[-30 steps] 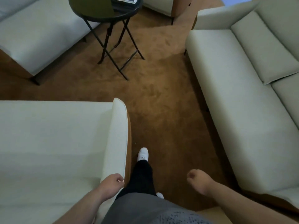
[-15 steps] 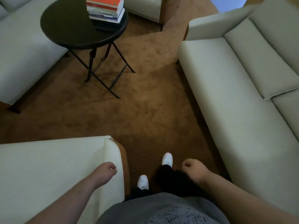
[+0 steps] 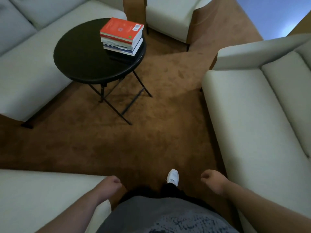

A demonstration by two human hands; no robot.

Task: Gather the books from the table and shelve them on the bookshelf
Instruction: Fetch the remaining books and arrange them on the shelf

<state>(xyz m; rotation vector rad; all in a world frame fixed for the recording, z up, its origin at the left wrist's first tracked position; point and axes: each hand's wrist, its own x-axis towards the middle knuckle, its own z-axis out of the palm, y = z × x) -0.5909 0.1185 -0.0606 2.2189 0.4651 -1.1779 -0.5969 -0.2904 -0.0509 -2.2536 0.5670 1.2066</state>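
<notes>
Our left hand [image 3: 110, 184] hangs low, fingers loosely curled, nothing in it. Our right hand [image 3: 212, 181] is the same: loose curl, holding nothing. The hands are apart, with our torso and a white shoe [image 3: 173, 177] between them. The left hand is over the end of a pale seat [image 3: 42, 199]; whether it touches, we cannot tell. The right hand is near the front edge of a long pale sofa [image 3: 252, 132], not touching it.

The stack of books [image 3: 122, 37] is well ahead of both hands, nearer the left hand's line, far from either grip. A red book lies flat on top, several paler ones under it, edges not flush. The stack rests on the round black table [image 3: 75, 64], on the part of the top farthest from the hands. The table has crossed black legs on brown carpet [image 3: 151, 140], which fills the floor between hands and table. A second pale sofa [image 3: 33, 64] lies beyond the left hand, beside the table. A pale armchair [image 3: 168, 14] is past the stack.
</notes>
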